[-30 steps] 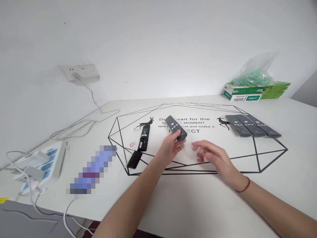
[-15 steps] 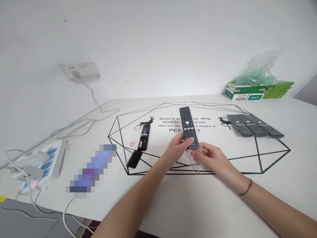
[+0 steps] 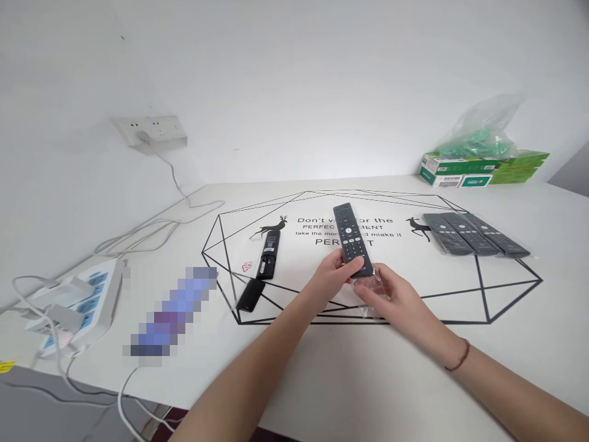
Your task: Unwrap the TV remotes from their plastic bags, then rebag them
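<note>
A dark remote control (image 3: pixel 348 230) with white and grey buttons is held face up over the middle of the table. My left hand (image 3: pixel 330 273) is closed round its lower left side, thumb on the lower buttons. At the remote's near end hangs a clear plastic sleeve (image 3: pixel 368 309), crumpled, and my right hand (image 3: pixel 396 292) pinches it between thumb and fingers. To the left lies another remote (image 3: pixel 271 245), back up, its battery bay uncovered, with a black battery cover (image 3: pixel 251 295) just below it. Three bagged remotes (image 3: pixel 473 233) lie side by side on the right.
Green and white boxes (image 3: pixel 460 169) with a clear bag (image 3: pixel 483 138) on top stand at the back right. On the left are a power strip (image 3: pixel 103 301) with plugs, loose white cables (image 3: pixel 138 239) and a blurred-out device (image 3: pixel 175 310). The wall bears a socket (image 3: pixel 159 130).
The held remote has tilted slightly and its near end shows more free of the plastic. The sleeve now bunches out around my right fingers. Everything else stays put.
</note>
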The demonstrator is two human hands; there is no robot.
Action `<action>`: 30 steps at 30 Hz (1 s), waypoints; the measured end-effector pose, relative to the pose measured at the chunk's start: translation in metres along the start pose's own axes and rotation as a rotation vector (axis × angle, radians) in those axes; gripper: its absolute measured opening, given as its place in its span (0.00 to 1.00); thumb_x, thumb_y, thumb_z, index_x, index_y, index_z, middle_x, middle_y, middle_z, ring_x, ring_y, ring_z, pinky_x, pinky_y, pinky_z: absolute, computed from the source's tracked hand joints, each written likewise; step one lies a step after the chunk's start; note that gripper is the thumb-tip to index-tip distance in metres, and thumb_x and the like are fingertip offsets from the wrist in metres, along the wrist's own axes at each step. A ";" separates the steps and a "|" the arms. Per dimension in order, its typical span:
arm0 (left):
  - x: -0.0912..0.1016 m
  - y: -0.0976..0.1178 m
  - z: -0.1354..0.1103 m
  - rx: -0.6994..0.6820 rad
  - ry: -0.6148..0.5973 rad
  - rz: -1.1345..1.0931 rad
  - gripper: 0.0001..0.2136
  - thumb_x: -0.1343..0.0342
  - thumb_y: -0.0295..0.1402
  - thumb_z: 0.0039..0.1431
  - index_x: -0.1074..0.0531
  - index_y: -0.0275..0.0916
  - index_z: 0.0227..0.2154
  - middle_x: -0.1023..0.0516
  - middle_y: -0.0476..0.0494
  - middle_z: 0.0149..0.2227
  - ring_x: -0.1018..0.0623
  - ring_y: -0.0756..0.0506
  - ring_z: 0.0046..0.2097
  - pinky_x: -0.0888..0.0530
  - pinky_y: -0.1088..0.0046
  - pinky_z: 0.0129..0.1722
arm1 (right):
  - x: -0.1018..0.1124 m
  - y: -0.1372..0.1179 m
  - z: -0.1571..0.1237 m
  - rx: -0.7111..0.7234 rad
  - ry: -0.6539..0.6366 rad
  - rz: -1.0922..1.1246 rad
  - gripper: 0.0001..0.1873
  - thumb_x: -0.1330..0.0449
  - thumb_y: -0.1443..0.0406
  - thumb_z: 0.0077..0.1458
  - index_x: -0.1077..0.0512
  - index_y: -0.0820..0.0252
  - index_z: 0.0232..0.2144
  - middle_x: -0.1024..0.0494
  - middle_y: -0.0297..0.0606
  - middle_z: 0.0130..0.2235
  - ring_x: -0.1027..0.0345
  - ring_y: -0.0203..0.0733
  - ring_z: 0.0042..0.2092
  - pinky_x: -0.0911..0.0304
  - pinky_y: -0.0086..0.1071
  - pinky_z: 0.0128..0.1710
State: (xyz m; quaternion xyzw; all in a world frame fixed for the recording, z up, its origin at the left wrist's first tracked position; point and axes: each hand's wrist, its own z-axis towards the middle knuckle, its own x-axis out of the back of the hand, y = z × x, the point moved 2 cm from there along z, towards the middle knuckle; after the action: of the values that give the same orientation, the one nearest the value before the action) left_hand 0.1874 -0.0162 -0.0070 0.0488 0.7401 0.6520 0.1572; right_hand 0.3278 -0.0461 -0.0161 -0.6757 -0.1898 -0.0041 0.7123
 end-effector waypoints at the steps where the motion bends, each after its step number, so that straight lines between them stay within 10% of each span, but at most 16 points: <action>1: -0.001 -0.001 0.000 0.000 0.000 0.009 0.11 0.41 0.39 0.53 0.28 0.37 0.35 0.26 0.43 0.35 0.27 0.47 0.36 0.31 0.69 0.38 | 0.000 0.002 0.001 -0.027 0.003 0.020 0.17 0.41 0.53 0.51 0.33 0.57 0.38 0.23 0.41 0.37 0.30 0.43 0.33 0.36 0.33 0.26; 8: -0.001 -0.001 0.000 0.033 -0.010 -0.002 0.11 0.43 0.37 0.54 0.30 0.39 0.38 0.25 0.41 0.38 0.27 0.45 0.39 0.32 0.65 0.41 | 0.005 0.009 0.008 0.110 0.070 -0.226 0.13 0.44 0.53 0.54 0.35 0.56 0.31 0.31 0.32 0.24 0.40 0.37 0.25 0.42 0.30 0.23; 15: 0.001 -0.002 -0.002 0.162 0.033 -0.089 0.18 0.48 0.51 0.54 0.31 0.39 0.31 0.28 0.44 0.32 0.29 0.47 0.34 0.31 0.70 0.37 | 0.001 0.007 0.001 0.326 0.006 -0.465 0.09 0.50 0.58 0.61 0.37 0.54 0.32 0.30 0.34 0.27 0.38 0.39 0.26 0.42 0.32 0.26; 21: 0.000 0.002 -0.008 0.232 -0.007 0.078 0.12 0.38 0.41 0.47 0.33 0.40 0.24 0.34 0.50 0.25 0.35 0.51 0.27 0.37 0.75 0.26 | 0.001 0.005 -0.002 0.495 -0.132 -0.617 0.06 0.52 0.66 0.60 0.35 0.54 0.33 0.25 0.37 0.33 0.32 0.43 0.31 0.41 0.34 0.28; 30: -0.001 0.005 -0.012 0.209 -0.052 0.049 0.07 0.41 0.35 0.48 0.32 0.39 0.22 0.33 0.49 0.25 0.34 0.51 0.27 0.34 0.75 0.27 | 0.012 -0.006 0.003 0.331 -0.135 -0.324 0.06 0.43 0.60 0.55 0.30 0.55 0.29 0.26 0.36 0.30 0.34 0.40 0.31 0.37 0.33 0.32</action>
State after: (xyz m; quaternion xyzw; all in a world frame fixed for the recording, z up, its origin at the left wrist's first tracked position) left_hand 0.1845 -0.0277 -0.0009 0.1000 0.7984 0.5733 0.1543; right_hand 0.3364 -0.0403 -0.0071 -0.5090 -0.3413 -0.0420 0.7891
